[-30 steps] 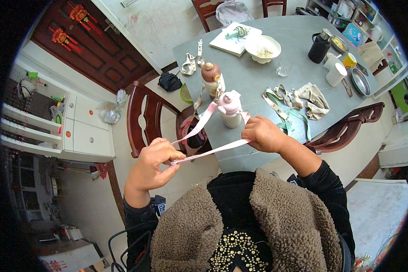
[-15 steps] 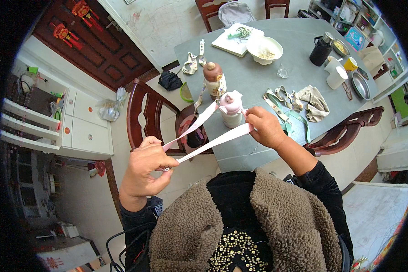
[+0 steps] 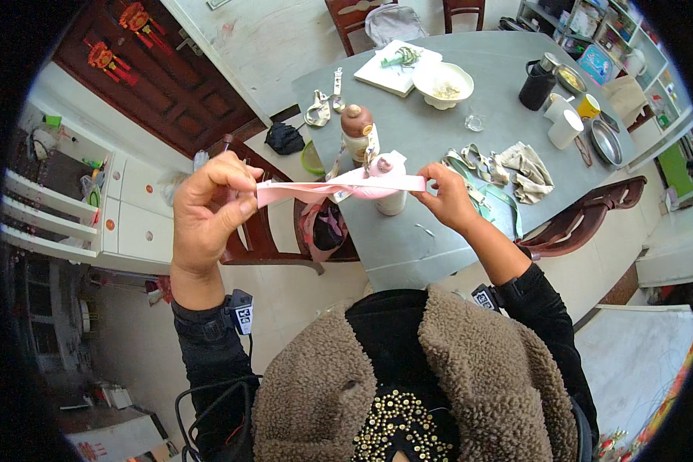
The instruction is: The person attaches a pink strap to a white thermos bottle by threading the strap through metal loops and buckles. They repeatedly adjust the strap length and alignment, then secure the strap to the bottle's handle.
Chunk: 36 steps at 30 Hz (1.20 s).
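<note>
A pink strap (image 3: 308, 189) is stretched level between my two hands, with a twist along its middle. My left hand (image 3: 214, 212) pinches one end between thumb and fingers. At the other end, my right hand (image 3: 448, 196) has its fingers closed on the strap. Behind the strap stands a pink-lidded bottle (image 3: 391, 203) near the table's edge, its upper part partly covered by the band. Just beyond it, to the left, is a bottle with a brown lid (image 3: 356, 127) and a patterned strap of its own.
The grey table (image 3: 439, 246) carries a white bowl (image 3: 443, 85), a black flask (image 3: 538, 83), a white cup (image 3: 566, 128), a metal dish (image 3: 606, 144), and a beige cloth (image 3: 530, 173) beside green straps (image 3: 508, 202). Wooden chairs stand at the left (image 3: 266, 231) and right (image 3: 593, 217).
My left hand has moved up and to the left, raising its end of the pink strap. The strap went from a slanting open loop to a level, twisted band across the pink-lidded bottle.
</note>
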Motion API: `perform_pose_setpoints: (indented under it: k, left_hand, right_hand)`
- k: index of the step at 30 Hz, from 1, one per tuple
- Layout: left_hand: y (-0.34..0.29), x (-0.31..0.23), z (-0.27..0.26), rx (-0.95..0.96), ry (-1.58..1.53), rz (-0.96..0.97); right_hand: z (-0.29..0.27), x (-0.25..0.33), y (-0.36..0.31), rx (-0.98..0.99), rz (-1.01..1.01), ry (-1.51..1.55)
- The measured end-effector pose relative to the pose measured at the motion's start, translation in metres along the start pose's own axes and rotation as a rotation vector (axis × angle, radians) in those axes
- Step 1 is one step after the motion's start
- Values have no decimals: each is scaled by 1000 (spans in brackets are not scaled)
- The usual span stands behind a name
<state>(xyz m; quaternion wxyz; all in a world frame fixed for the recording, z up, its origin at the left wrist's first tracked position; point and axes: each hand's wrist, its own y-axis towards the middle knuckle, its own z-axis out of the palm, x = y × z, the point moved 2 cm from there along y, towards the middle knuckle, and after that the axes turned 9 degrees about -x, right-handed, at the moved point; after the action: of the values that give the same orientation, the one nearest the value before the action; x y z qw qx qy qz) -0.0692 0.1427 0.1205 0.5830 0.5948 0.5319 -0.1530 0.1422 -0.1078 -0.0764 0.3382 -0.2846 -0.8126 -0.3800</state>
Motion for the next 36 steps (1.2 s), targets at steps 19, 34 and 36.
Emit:
perform_pose_setpoints:
  k: [19,34,36]
  left_hand:
    - [61,6,34,189,-653,-17]
    - [82,15,38,324,-649,-113]
    - [82,13,40,282,-461,-107]
  right_hand:
    - [3,54,17,61,-133,69]
    - [-37,103,52,397,236,701]
    - [-43,109,51,389,226,692]
